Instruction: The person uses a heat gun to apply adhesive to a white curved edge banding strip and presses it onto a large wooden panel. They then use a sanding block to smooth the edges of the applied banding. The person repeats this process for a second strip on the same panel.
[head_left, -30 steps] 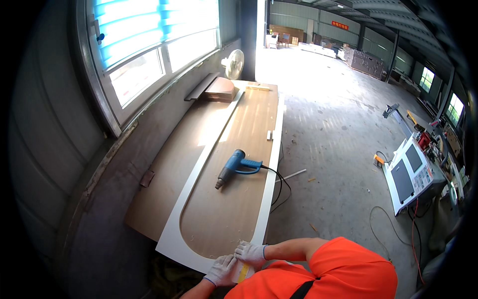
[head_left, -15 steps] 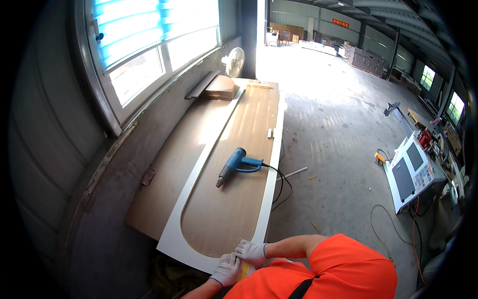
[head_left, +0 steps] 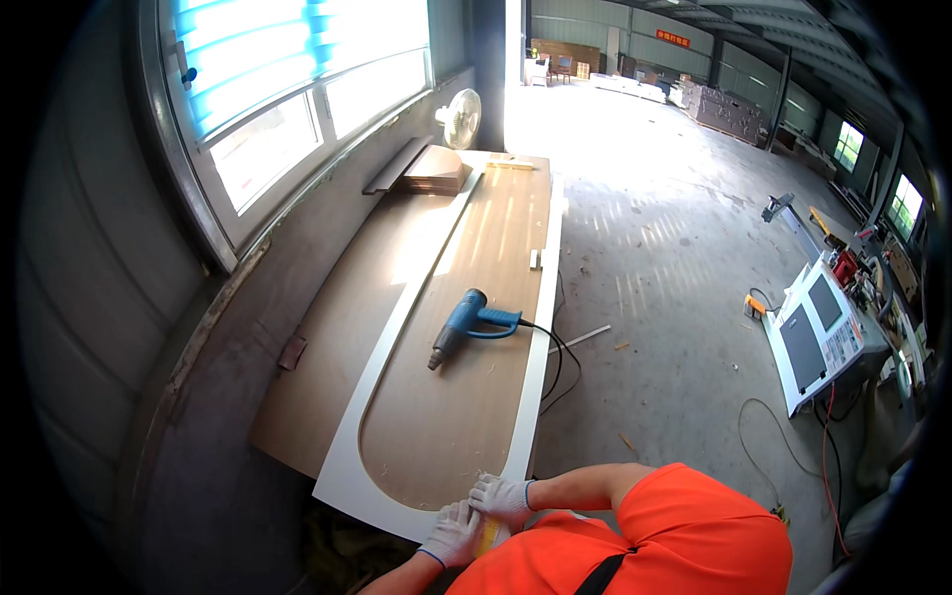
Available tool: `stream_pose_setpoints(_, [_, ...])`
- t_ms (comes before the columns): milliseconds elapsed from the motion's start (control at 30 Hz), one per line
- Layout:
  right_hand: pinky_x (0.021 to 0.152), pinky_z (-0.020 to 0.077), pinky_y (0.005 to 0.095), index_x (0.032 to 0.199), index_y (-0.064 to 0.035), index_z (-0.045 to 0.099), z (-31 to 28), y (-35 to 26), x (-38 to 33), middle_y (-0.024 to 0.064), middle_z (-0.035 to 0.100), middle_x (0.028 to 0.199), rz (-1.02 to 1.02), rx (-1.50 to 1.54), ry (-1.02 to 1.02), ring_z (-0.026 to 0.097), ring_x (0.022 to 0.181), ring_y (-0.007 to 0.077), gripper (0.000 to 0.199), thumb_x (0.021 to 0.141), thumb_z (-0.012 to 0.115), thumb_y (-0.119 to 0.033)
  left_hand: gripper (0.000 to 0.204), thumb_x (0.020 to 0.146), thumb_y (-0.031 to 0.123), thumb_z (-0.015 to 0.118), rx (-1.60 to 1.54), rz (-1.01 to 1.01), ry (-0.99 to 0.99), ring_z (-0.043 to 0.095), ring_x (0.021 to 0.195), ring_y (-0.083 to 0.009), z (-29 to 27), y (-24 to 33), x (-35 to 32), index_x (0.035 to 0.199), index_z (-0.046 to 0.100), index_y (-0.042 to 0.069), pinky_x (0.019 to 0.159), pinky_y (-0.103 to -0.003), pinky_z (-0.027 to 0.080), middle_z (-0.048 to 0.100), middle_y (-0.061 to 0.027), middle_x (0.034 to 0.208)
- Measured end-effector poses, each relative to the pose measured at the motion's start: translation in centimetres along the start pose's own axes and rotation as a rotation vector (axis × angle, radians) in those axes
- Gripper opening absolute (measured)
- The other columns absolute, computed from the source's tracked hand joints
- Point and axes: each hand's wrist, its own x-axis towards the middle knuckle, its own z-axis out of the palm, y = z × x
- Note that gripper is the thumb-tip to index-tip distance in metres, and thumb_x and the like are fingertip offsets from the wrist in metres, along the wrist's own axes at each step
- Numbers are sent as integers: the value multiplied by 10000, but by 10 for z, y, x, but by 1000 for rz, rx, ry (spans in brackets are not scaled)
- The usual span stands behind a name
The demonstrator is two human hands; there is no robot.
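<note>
Both my hands wear white knit gloves and meet at the near right corner of a white panel frame (head_left: 369,486) with a rounded inner cutout. My left hand (head_left: 452,534) is closed beside a small yellow piece (head_left: 487,536), partly hidden against my body; its kind does not show. Just above it, my right hand (head_left: 502,498) is curled at the frame's edge, touching the left fingertips. What lies under its fingers is hidden. A blue heat gun (head_left: 461,325) rests on the brown board (head_left: 436,426) inside the cutout, nozzle toward me.
Stacked brown boards (head_left: 433,171) and a fan (head_left: 459,119) stand at the table's far end. A small pale block (head_left: 535,260) sits on the frame's right strip. The heat gun's black cable (head_left: 561,347) drops over the right edge. A white machine (head_left: 821,332) stands at right, cords on the floor.
The surroundings sit slightly farther left and up in the picture. My hands keep the same pose at the frame's near corner, and the heat gun still lies on the board.
</note>
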Motion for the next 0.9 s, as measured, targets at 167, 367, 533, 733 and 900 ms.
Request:
stream_pose_setpoints(167, [1137,467,477,1279,12,658,4,1,0,155,674,1232,5,12,-7,662,1213,358,1011,439,1009,-429,717,832,375,741,-13,-6,-54,563,1109,-439,4,-3,0,1388,531,-26,966,-563,437,550,-276,1219])
stream_pose_setpoints(367, [1144,468,476,1280,9,657,4,1,1,154,673,1236,6,18,-14,659,1215,358,1022,430,1013,-433,744,826,395,750,22,-4,-58,556,1127,-440,12,-4,-3,1399,526,-24,972,-567,435,544,-279,1241])
stream_pose_setpoints(533, [1143,471,481,1284,7,657,1,1,0,157,670,1237,4,47,-13,658,1212,362,1017,441,1012,-436,763,818,428,765,29,-4,-54,555,1119,-434,11,-4,-4,1393,529,-15,963,-562,433,542,-273,1229])
stream_pose_setpoints(733, [1145,474,488,1296,10,656,5,2,2,163,666,1256,3,38,-11,656,1219,369,1002,469,1003,-436,752,813,438,769,34,0,-42,558,1091,-423,0,-2,-1,1375,536,-3,930,-545,430,545,-260,1198])
stream_pose_setpoints(900, [1149,473,488,1313,15,658,5,1,1,165,665,1270,16,38,-30,650,1233,370,1032,459,1006,-447,745,813,433,769,23,7,-22,561,1083,-430,3,-2,0,1369,537,-5,928,-550,432,547,-263,1199])
